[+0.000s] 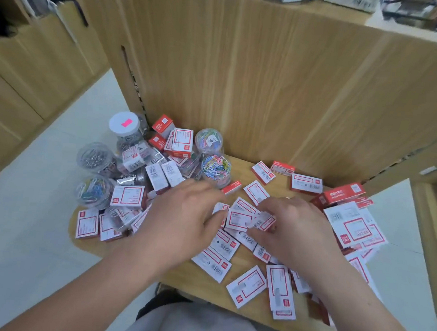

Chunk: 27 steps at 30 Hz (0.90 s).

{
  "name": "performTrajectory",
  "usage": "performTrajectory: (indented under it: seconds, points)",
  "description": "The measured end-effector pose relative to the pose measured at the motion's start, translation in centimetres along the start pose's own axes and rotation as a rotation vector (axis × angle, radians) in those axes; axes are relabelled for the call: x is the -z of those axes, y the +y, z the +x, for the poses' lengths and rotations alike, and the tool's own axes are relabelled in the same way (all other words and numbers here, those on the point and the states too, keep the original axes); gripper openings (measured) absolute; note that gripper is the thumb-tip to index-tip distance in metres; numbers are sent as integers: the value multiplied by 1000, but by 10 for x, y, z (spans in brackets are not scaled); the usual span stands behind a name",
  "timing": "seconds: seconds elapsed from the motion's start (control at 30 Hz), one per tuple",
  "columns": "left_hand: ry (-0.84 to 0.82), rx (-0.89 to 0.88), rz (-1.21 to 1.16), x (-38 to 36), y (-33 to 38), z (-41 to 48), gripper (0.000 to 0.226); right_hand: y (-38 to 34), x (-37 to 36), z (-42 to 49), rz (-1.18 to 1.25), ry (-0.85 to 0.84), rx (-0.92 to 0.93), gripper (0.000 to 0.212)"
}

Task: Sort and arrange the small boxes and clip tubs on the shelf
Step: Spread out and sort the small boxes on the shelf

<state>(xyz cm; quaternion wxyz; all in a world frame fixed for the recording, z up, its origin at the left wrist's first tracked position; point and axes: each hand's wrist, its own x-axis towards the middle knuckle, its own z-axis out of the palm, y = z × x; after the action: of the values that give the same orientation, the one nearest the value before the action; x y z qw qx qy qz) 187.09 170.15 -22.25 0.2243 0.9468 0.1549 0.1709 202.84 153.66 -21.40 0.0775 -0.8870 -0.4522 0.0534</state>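
1. Dozens of small boxes (214, 264) lay scattered across the wooden shelf (280, 189), with the clip tubs (216, 169) clustered at its left rear.
2. The right hand (295, 227) pinched one box (264, 220) mid-shelf. The left hand (183, 214) hovered beside it, too blurred to tell its grip.
3. The boxes looked like light, stiff cardboard, likely best pinched by the long edges. The smooth, round tubs probably needed a whole-hand grasp.

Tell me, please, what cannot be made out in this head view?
Head view:
- Print on the small boxes: too small, blurred.
- Boxes beneath the left hand and right hand: covered; grip unclear through motion blur.
- Upper-shelf goods: cut off by the top edge.
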Motion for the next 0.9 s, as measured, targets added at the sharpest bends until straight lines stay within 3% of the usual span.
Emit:
performTrajectory:
  seconds: [0.1,0.27,0.4,0.5,0.57,0.67,0.8,0.9]
  points:
    - [2,-20,-40,-9,3,-13,21,4,-5,-6,-39,-26,-12,50]
    - [-30,32,-55,-27,17,-49,17,8,3,-19,199,-67,22,31]
    - [-113,6,-103,-44,43,-74,22,24,19,-42,251,17,14,25]
    - [-206,-33,19,-62,61,-82,39,31,30,-66,303,28,-63,23]
    - [-231,-28,115,-76,68,-84,38,33,31,-80,346,53,-86,23]
    - [-213,9,152,-86,64,-88,28,36,26,-98,393,98,-155,22]
    - [-153,44,151,-78,50,-91,29,41,16,-117,385,175,-223,19]
    - [-83,-57,16,-77,55,-73,35,43,8,-129,399,291,-272,24]
